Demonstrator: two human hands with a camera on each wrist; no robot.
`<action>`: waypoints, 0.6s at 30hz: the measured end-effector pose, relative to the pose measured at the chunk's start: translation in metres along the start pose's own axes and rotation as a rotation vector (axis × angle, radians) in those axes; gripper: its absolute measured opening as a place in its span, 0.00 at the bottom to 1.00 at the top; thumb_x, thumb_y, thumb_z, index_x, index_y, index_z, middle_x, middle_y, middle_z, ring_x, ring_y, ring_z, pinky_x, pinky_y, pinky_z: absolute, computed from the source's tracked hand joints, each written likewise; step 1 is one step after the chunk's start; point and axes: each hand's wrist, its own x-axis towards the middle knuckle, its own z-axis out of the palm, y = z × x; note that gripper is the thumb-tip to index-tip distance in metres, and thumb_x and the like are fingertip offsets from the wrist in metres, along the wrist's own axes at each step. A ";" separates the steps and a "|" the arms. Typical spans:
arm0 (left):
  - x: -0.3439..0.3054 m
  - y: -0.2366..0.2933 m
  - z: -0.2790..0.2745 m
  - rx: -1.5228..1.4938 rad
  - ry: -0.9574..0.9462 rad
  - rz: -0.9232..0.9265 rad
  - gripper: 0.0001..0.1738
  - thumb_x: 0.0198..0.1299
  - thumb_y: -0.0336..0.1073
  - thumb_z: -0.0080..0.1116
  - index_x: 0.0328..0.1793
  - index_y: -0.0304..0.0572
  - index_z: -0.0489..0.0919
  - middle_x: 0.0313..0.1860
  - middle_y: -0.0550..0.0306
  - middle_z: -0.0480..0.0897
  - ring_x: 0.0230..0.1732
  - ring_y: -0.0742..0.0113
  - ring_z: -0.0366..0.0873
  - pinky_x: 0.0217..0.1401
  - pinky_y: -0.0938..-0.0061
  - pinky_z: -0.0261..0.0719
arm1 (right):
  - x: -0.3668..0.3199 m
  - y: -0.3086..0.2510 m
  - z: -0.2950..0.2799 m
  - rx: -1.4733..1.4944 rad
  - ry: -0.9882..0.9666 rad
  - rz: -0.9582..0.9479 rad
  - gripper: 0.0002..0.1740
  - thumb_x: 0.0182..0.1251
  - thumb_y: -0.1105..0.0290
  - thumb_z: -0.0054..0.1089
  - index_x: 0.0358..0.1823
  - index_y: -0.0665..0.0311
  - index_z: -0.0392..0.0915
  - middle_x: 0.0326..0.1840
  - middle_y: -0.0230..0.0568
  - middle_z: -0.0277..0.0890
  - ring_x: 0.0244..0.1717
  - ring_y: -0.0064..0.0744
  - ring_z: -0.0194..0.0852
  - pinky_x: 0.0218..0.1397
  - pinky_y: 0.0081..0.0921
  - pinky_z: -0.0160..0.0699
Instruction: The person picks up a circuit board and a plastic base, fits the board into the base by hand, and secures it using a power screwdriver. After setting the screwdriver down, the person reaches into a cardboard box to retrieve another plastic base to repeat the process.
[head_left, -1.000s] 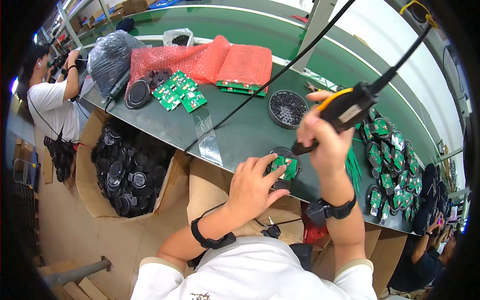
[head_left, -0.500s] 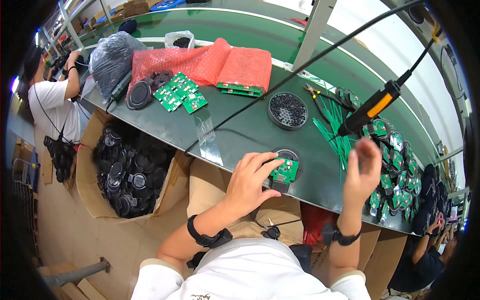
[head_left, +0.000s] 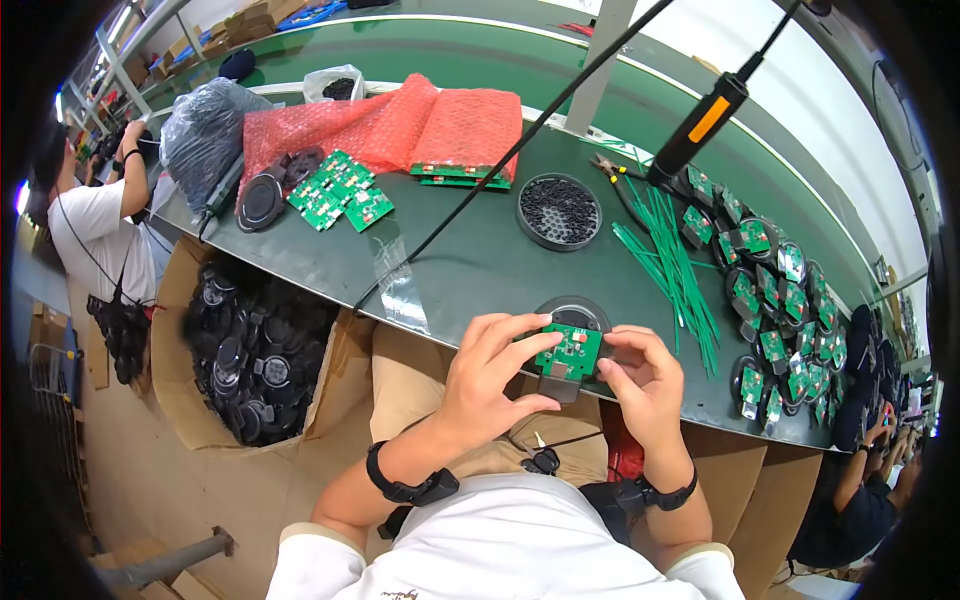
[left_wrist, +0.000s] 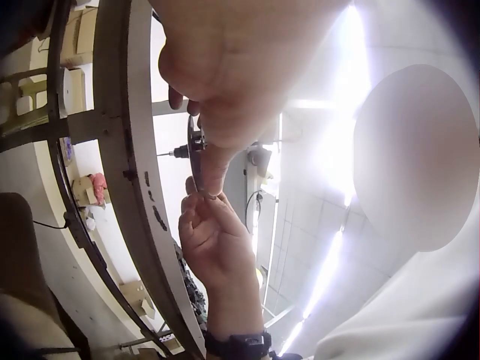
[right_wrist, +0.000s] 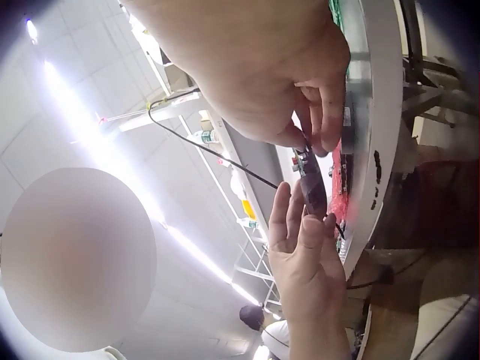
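A green circuit board (head_left: pixel 572 352) sits on a round black housing (head_left: pixel 575 309) at the bench's near edge. My left hand (head_left: pixel 488 372) grips the housing from the left, fingers over the board's edge and thumb low by its bottom end. On the other side my right hand (head_left: pixel 648 385) pinches the right edge between thumb and fingers. In the right wrist view the housing (right_wrist: pixel 313 191) shows edge-on between both hands, tilted. A black electric screwdriver (head_left: pixel 700 128) with an orange stripe hangs over the bench, clear of both hands.
A round dish of small black parts (head_left: pixel 559 212), green cable ties (head_left: pixel 668 270) and pliers (head_left: pixel 622 190) lie beyond the hands. Assembled housings with boards (head_left: pixel 770 290) crowd the right. Loose boards (head_left: pixel 335 190) and red bubble wrap (head_left: pixel 465 130) lie left; a carton (head_left: pixel 180 370) of black housings stands below.
The right hand has let go of the electric screwdriver, which swung up and away. That hand then came down to the housing's right edge. The left hand stayed on the housing.
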 end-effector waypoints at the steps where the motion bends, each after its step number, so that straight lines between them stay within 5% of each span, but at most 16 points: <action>1: 0.002 0.002 0.001 -0.009 -0.002 0.005 0.47 0.33 0.45 0.90 0.67 0.47 0.86 0.69 0.55 0.84 0.64 0.46 0.78 0.66 0.54 0.79 | -0.002 0.001 -0.001 0.176 -0.036 0.144 0.18 0.69 0.87 0.69 0.60 0.71 0.82 0.60 0.45 0.83 0.50 0.30 0.88 0.51 0.27 0.92; 2: 0.004 0.005 0.001 -0.013 -0.004 0.004 0.48 0.32 0.42 0.90 0.67 0.47 0.85 0.70 0.54 0.83 0.63 0.45 0.78 0.65 0.54 0.80 | -0.003 0.003 -0.004 0.350 -0.071 0.287 0.18 0.72 0.86 0.67 0.61 0.71 0.80 0.60 0.45 0.83 0.49 0.28 0.89 0.50 0.26 0.92; 8: 0.006 0.011 0.000 -0.025 -0.045 -0.008 0.44 0.36 0.42 0.90 0.66 0.45 0.86 0.70 0.49 0.82 0.63 0.44 0.80 0.63 0.55 0.83 | -0.009 0.011 -0.020 0.458 -0.013 0.377 0.16 0.75 0.83 0.67 0.61 0.71 0.80 0.49 0.43 0.86 0.40 0.28 0.91 0.44 0.25 0.92; 10: 0.008 0.020 -0.017 -0.076 -0.068 0.000 0.37 0.43 0.36 0.88 0.63 0.44 0.86 0.61 0.46 0.83 0.59 0.46 0.81 0.57 0.59 0.84 | -0.011 0.012 -0.040 0.408 0.062 0.343 0.16 0.75 0.83 0.67 0.61 0.72 0.80 0.46 0.42 0.86 0.38 0.28 0.90 0.42 0.24 0.90; 14: 0.011 0.067 -0.083 -0.250 -0.031 0.171 0.18 0.53 0.28 0.79 0.50 0.42 0.87 0.42 0.48 0.84 0.39 0.53 0.82 0.37 0.65 0.82 | -0.017 0.009 -0.097 0.392 0.296 0.325 0.13 0.73 0.82 0.66 0.57 0.71 0.81 0.41 0.41 0.86 0.34 0.27 0.88 0.37 0.25 0.89; 15: 0.021 0.045 -0.077 -0.815 -0.011 0.552 0.05 0.65 0.33 0.67 0.44 0.45 0.83 0.42 0.52 0.79 0.36 0.60 0.75 0.34 0.69 0.73 | -0.019 0.009 -0.113 0.379 0.367 0.289 0.13 0.72 0.82 0.66 0.56 0.71 0.81 0.42 0.40 0.86 0.33 0.27 0.88 0.36 0.25 0.89; 16: 0.014 0.081 -0.084 -0.783 0.218 0.460 0.06 0.66 0.29 0.63 0.34 0.47 0.79 0.38 0.55 0.80 0.29 0.64 0.79 0.25 0.71 0.75 | -0.022 0.011 -0.128 0.367 0.432 0.253 0.13 0.72 0.83 0.66 0.56 0.71 0.81 0.42 0.39 0.86 0.32 0.27 0.87 0.35 0.25 0.88; 18: 0.034 0.107 -0.100 -0.894 0.169 0.561 0.03 0.70 0.33 0.60 0.41 0.49 0.80 0.39 0.59 0.80 0.32 0.66 0.79 0.32 0.69 0.76 | -0.028 0.015 -0.160 0.344 0.582 0.223 0.12 0.72 0.83 0.66 0.55 0.69 0.81 0.42 0.38 0.86 0.30 0.26 0.85 0.35 0.24 0.87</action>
